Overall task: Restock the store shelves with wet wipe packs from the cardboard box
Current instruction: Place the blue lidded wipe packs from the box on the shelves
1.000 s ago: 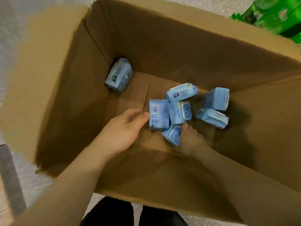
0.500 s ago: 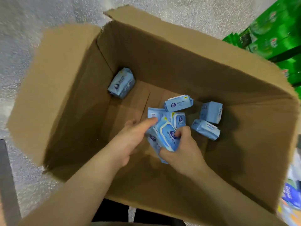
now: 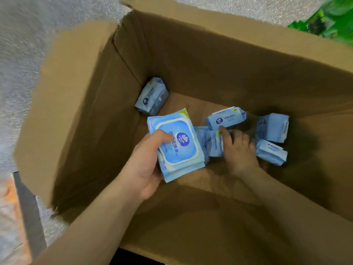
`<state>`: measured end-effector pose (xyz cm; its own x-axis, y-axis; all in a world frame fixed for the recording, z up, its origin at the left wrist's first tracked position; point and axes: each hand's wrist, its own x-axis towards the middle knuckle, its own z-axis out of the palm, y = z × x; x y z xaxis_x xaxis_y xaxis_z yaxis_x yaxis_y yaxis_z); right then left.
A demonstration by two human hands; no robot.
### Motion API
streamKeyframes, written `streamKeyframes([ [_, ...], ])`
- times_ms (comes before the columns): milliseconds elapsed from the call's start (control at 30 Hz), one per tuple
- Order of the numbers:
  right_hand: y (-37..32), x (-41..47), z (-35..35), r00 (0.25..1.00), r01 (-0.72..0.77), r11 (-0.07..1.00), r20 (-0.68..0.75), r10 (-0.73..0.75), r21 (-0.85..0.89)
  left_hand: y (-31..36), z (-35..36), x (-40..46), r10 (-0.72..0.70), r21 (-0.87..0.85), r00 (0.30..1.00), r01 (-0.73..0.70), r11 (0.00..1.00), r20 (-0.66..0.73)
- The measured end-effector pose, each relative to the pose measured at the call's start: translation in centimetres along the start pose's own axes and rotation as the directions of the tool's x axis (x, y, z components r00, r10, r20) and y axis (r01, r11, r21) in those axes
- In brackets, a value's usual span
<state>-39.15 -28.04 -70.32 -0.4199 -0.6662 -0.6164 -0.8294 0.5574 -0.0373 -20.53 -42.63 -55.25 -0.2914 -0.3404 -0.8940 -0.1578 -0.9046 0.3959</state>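
I look down into an open cardboard box [image 3: 99,115] with several light-blue wet wipe packs on its bottom. My left hand [image 3: 145,165] grips a small stack of packs [image 3: 177,146], face up, thumb across the top one, lifted a little above the bottom. My right hand [image 3: 238,150] reaches deeper, its fingers curled round another pack [image 3: 214,143] in the middle pile. A pack [image 3: 226,117] lies just behind that hand. Two more packs [image 3: 273,128] [image 3: 271,152] sit to its right. One pack [image 3: 152,96] leans in the far left corner.
The box's flaps stand open on all sides and its walls are tall. Grey speckled floor [image 3: 28,44] surrounds it. Green packaged goods [image 3: 332,18] show at the top right. A dark strip [image 3: 30,217] and blurred orange items lie at the lower left.
My right hand has passed the packs to my left hand and reached back into the pile. My left hand now holds the stack, lifted and moved left. The view has shifted closer.
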Motion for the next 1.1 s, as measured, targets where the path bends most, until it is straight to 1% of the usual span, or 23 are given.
streamKeyframes([
  [100, 0.6, 0.8, 0.7, 0.985, 0.015, 0.999, -0.175, -0.007, 0.045, -0.1, 0.0, 0.1, 0.041, 0.010, 0.999, -0.042, 0.999, 0.023],
  [133, 0.7, 0.5, 0.4, 0.981, 0.045, 0.994, -0.190, -0.026, 0.099, -0.1, 0.0, 0.1, 0.049, 0.029, 0.999, -0.050, 0.998, 0.014],
  [167, 0.7, -0.1, -0.1, 0.984, 0.069, 0.972, -0.178, -0.029, 0.226, -0.2, -0.1, 0.2, 0.061, 0.055, 0.998, -0.062, 0.997, 0.005],
  [200, 0.6, -1.0, -0.8, 0.990, 0.054, 0.910, -0.143, 0.006, 0.412, -0.4, -0.1, 0.3, 0.074, 0.081, 0.997, -0.074, 0.994, -0.001],
  [233, 0.3, -2.3, -2.0, 0.993, 0.011, 0.814, -0.103, 0.060, 0.581, -0.5, 0.0, 0.3, 0.082, 0.103, 0.997, -0.081, 0.991, -0.009],
  [300, -0.4, -5.1, -4.5, 0.982, -0.042, 0.606, -0.080, 0.173, 0.795, -0.8, 0.1, 0.4, 0.094, 0.132, 0.995, -0.089, 0.987, -0.031],
  [367, -1.5, -7.7, -7.7, 0.958, -0.015, 0.445, -0.115, 0.263, 0.896, -1.0, 0.4, 0.2, 0.104, 0.145, 0.994, -0.098, 0.985, -0.032],
  [433, -3.3, -9.9, -11.1, 0.958, 0.015, 0.332, -0.109, 0.266, 0.943, -1.4, 0.9, -0.1, 0.096, 0.135, 0.995, -0.096, 0.986, 0.003],
  [467, -4.4, -10.9, -12.4, 0.966, 0.016, 0.347, -0.105, 0.238, 0.938, -1.7, 1.3, -0.4, 0.090, 0.120, 0.995, -0.093, 0.988, 0.031],
  [567, -7.3, -12.4, -14.5, 0.981, 0.018, 0.671, -0.143, 0.131, 0.741, -2.0, 1.9, -1.1, 0.119, 0.076, 0.988, -0.127, 0.989, 0.102],
  [600, -7.9, -12.7, -14.7, 0.986, 0.034, 0.726, -0.143, 0.089, 0.687, -2.1, 1.8, -1.1, 0.143, 0.055, 0.983, -0.150, 0.987, 0.119],
  [633, -8.2, -12.9, -15.0, 0.991, 0.049, 0.737, -0.128, 0.051, 0.674, -2.1, 1.6, -1.1, 0.167, 0.023, 0.976, -0.172, 0.985, 0.139],
  [700, -8.1, -13.0, -15.2, 0.996, 0.080, 0.704, -0.075, -0.037, 0.706, -2.0, 1.2, -0.9, 0.202, -0.042, 0.961, -0.198, 0.979, 0.188],
  [767, -7.4, -13.2, -15.5, 0.985, 0.141, 0.632, -0.044, -0.168, 0.762, -1.9, 1.0, -0.6, 0.218, -0.067, 0.947, -0.208, 0.976, 0.235],
  [833, -6.4, -12.8, -15.5, 0.957, 0.193, 0.456, -0.064, -0.284, 0.869, -1.9, 1.1, -0.3, 0.234, -0.083, 0.938, -0.220, 0.972, 0.254],
  [867, -5.6, -12.4, -15.1, 0.965, 0.186, 0.363, -0.099, -0.245, 0.913, -1.9, 1.2, -0.3, 0.241, -0.106, 0.937, -0.221, 0.969, 0.252],
  [900, -4.4, -11.6, -14.1, 0.988, 0.139, 0.308, -0.108, -0.114, 0.941, -1.7, 1.3, -0.3, 0.243, -0.127, 0.937, -0.217, 0.968, 0.250],
  [933, -3.0, -10.4, -12.8, 0.993, 0.066, 0.338, -0.094, 0.065, 0.939, -1.5, 1.4, -0.4, 0.245, -0.143, 0.937, -0.214, 0.966, 0.251],
  [967, -1.2, -8.8, -11.1, 0.968, -0.045, 0.489, -0.083, 0.238, 0.871, -1.4, 1.4, -0.4, 0.245, -0.152, 0.934, -0.211, 0.966, 0.258],
  [1000, 0.5, -7.3, -9.4, 0.932, -0.201, 0.666, -0.069, 0.356, 0.718, -1.3, 1.4, -0.5, 0.242, -0.160, 0.931, -0.204, 0.966, 0.273],
  [1033, 2.0, -6.2, -7.8, 0.900, -0.353, 0.753, -0.017, 0.435, 0.556, -1.2, 1.4, -0.7, 0.234, -0.169, 0.928, -0.191, 0.967, 0.291],
  [1067, 3.1, -5.3, -6.3, 0.856, -0.480, 0.740, 0.066, 0.513, 0.471, -1.1, 1.3, -0.7, 0.226, -0.176, 0.926, -0.179, 0.968, 0.303],
  [1100, 3.8, -4.3, -4.9, 0.800, -0.572, 0.666, 0.148, 0.581, 0.479, -1.0, 1.1, -0.8, 0.222, -0.177, 0.925, -0.174, 0.969, 0.309],
])
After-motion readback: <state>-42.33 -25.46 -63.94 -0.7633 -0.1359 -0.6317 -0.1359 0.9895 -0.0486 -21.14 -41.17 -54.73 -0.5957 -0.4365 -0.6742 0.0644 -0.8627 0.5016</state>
